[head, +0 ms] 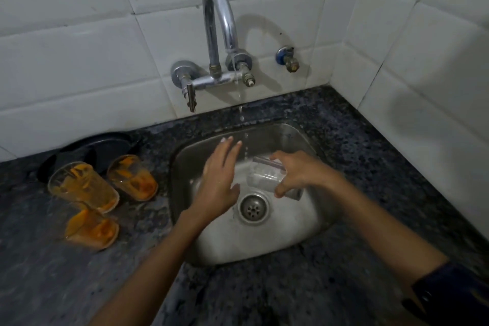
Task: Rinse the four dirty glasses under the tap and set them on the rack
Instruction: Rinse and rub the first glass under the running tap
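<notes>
Head view, hidden: I can barely read the clear glass [267, 180]; the right hand [293, 173] covers its far side and the picture is blurred there.
Right hand: I see it wrapped round that glass, tilted low over the steel sink [304, 225], just right of the drain [253, 206].
Left hand [219, 182]: flat, fingers spread, gripping nothing, over the sink's left half.
Water: a thin broken trickle falls from the curved chrome tap [219, 34] between the hands.
Dirty glasses [100, 193]: three, orange-smeared, stand left of the sink on the speckled dark stone counter [370, 140].
Black plate [105, 148]: behind them, partly covered.
Right sleeve [455, 296]: dark, cut off at the near right edge.
</notes>
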